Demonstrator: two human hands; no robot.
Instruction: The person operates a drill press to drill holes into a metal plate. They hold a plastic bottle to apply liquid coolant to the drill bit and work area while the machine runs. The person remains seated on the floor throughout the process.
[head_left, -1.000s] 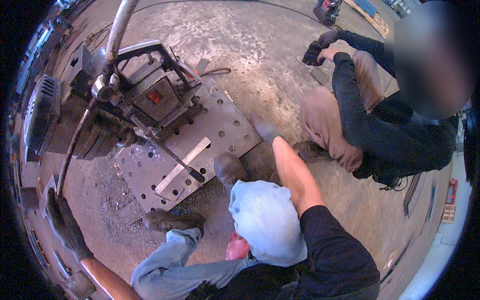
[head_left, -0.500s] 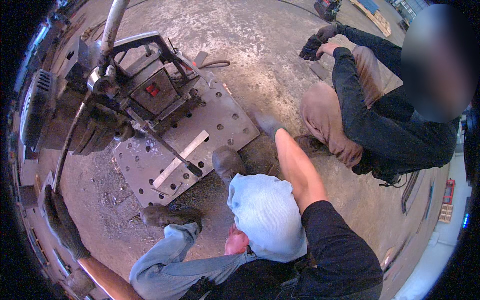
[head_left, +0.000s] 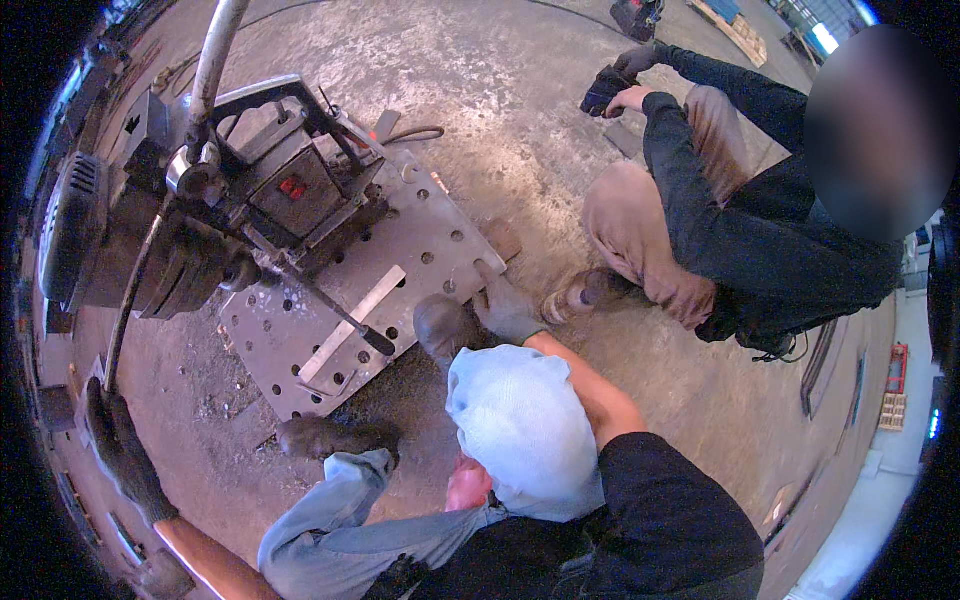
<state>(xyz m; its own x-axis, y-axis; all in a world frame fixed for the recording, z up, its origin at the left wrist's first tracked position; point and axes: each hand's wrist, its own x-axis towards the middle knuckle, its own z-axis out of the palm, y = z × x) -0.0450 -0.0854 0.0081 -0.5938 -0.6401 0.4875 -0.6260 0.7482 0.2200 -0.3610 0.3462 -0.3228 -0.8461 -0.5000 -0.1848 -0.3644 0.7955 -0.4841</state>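
My left hand (head_left: 125,455), in a dark work glove, is closed around the lower end of a long metal feed lever (head_left: 133,285). The lever runs up to the round hub of a drilling machine (head_left: 190,175). Under the machine's head lies a thick steel plate (head_left: 440,215) with many round holes, on which a narrow flat metal bar (head_left: 352,330) rests. A second lever with a black knob (head_left: 378,341) hangs above the bar. My right hand (head_left: 510,310), in a grey glove, is at the plate's right edge with its fingers stretched out against it.
A person in dark sleeves (head_left: 690,200) crouches at the right, gloved hand (head_left: 605,92) out in front. My boots (head_left: 445,325) stand close to the plate. Metal chips (head_left: 235,385) litter the floor at its left. A hose (head_left: 415,132) and pallet (head_left: 728,30) lie farther off.
My right hand has come down and nearer from a blurred spot past the plate's right corner to its edge. The left hand stays on the lever. The view has shifted slightly.
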